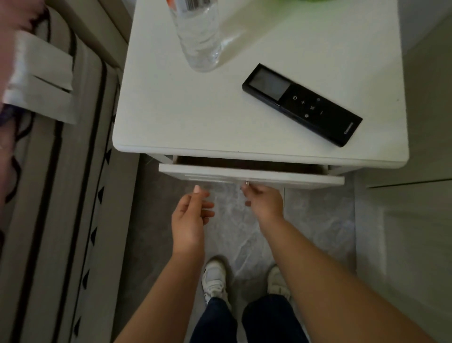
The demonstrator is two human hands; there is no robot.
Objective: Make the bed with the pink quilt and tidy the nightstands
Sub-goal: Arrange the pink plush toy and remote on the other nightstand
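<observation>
A white nightstand (195, 117) stands in front of me. Its top drawer (281, 180) is pulled out a little, showing a dark gap. My right hand (263, 199) pinches the small knob (247, 183) on the drawer front. My left hand (190, 215) hovers just below the drawer front, fingers relaxed and holding nothing. On the nightstand top lie a black remote control (302, 105) and an upright clear plastic water bottle (198, 34). A bit of the pink quilt (14, 17) shows at the top left on the bed.
The bed's side (49, 208), beige with black stripes, runs along the left. A white tag (41, 80) hangs over it. Something green (300, 2) sits at the nightstand's far edge. White furniture (415, 220) stands to the right. My feet (215, 279) are on the grey floor.
</observation>
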